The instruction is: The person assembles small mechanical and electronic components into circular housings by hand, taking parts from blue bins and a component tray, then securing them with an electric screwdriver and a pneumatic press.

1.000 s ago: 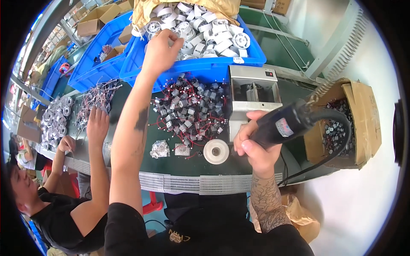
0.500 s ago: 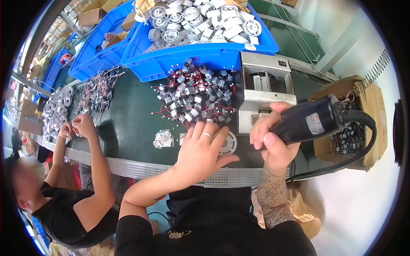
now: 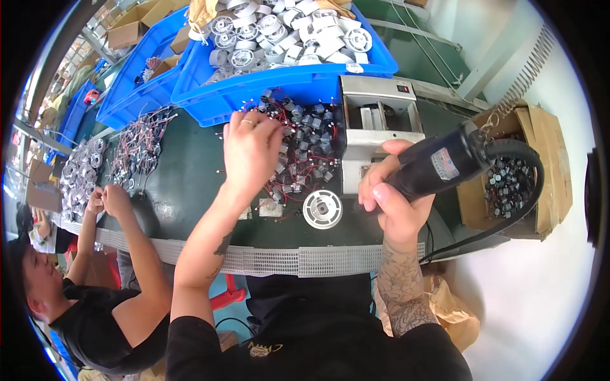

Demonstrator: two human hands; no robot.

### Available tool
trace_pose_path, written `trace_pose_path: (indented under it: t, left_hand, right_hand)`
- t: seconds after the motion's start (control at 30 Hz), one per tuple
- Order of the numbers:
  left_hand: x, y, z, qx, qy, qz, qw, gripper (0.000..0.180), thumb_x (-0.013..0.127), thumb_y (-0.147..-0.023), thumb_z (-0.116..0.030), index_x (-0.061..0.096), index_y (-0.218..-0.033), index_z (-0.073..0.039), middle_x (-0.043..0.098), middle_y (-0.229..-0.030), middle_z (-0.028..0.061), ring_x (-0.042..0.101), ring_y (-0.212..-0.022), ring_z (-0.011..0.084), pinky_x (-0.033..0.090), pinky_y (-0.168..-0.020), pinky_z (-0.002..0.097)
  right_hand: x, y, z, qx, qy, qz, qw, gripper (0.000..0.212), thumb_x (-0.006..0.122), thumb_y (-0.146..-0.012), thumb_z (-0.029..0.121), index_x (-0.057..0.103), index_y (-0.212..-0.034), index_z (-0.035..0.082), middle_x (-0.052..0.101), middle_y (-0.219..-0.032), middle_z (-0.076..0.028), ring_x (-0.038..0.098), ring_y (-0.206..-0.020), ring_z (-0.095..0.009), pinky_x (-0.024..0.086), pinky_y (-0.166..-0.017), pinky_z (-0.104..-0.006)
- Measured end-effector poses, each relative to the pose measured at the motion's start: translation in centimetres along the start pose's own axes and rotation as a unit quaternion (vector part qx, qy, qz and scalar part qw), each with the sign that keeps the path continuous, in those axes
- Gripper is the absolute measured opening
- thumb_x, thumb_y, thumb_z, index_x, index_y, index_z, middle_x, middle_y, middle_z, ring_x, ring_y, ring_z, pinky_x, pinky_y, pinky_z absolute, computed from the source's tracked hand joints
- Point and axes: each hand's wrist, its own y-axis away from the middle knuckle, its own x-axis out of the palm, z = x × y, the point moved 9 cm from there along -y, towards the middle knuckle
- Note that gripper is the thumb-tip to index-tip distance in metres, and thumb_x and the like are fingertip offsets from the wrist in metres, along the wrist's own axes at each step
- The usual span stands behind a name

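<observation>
My right hand (image 3: 399, 197) is wrapped round a black electric screwdriver (image 3: 441, 162), with a thick black cable at its rear end. The tool tilts down to the left, its tip hidden by my fingers. Over the left side of a pile of small grey motors with red wires (image 3: 308, 149) is my left hand (image 3: 251, 149). Its fingers are curled and close together, and whatever lies between the fingertips cannot be made out. A round white wheel hub (image 3: 323, 209) lies flat on the green table between my hands, touched by neither.
Behind the pile stands a blue crate (image 3: 286, 86) heaped with white wheels. A grey metal machine (image 3: 381, 120) is beside it, and a cardboard box (image 3: 559, 165) of small parts at right. A small clear packet (image 3: 271, 208) lies near the hub. At left, a co-worker (image 3: 95, 305) handles parts.
My left hand has left the white wheel hub and moved up and left to the motor pile, uncovering the hub. My right hand still grips the screwdriver, with little shift.
</observation>
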Motion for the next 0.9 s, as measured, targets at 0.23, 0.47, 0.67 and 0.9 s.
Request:
trace_pose_path:
  t: [0.23, 0.47, 0.67, 0.9]
  left_hand:
    - [-3.0, -0.1, 2.4, -0.206, 0.336, -0.042, 0.918, 0.007, 0.059, -0.091, -0.005, 0.061, -0.096, 0.0, 0.069, -0.086, 0.0069, 0.062, -0.081, 0.0106, 0.048, -0.072, 0.0247]
    - [0.8, 3.5, -5.2, -0.203, 0.531, 0.238, 0.787, 0.01, 0.055, -0.091, 0.003, 0.055, -0.101, -0.001, 0.068, -0.09, 0.0094, 0.065, -0.089, 0.017, 0.05, -0.077, 0.0289]
    - [1.5, 4.8, -6.5, -0.137, 0.434, 0.251, 0.854, 0.01, 0.062, -0.085, -0.002, 0.064, -0.094, -0.005, 0.062, -0.087, 0.0098, 0.064, -0.076, 0.0226, 0.05, -0.068, 0.0324]
    - [1.6, 4.9, -7.2, -0.108, 0.44, 0.257, 0.854, 0.013, 0.061, -0.085, 0.0, 0.064, -0.096, -0.005, 0.06, -0.084, 0.0075, 0.061, -0.073, 0.0203, 0.05, -0.068, 0.0321]
  right_hand:
    - [0.1, -0.3, 0.2, 0.006, 0.084, 0.019, 0.996, 0.053, 0.057, -0.077, 0.002, 0.039, -0.126, -0.005, 0.049, -0.064, -0.008, 0.049, -0.051, -0.016, 0.044, -0.049, -0.0311]
    - [-0.8, -0.2, 1.5, -0.047, 0.09, 0.006, 0.995, 0.053, 0.058, -0.079, 0.007, 0.038, -0.126, -0.006, 0.05, -0.069, -0.007, 0.049, -0.051, -0.015, 0.044, -0.049, -0.0317]
    - [-1.4, -0.8, 3.8, -0.098, 0.019, -0.031, 0.995, 0.053, 0.059, -0.074, -0.004, 0.04, -0.123, -0.009, 0.056, -0.069, -0.011, 0.052, -0.052, -0.017, 0.045, -0.049, -0.0286]
    - [-2.4, -1.6, 5.3, -0.137, 0.047, -0.061, 0.988, 0.053, 0.064, -0.075, 0.0, 0.04, -0.122, -0.01, 0.056, -0.068, -0.011, 0.051, -0.05, -0.017, 0.045, -0.048, -0.0288]
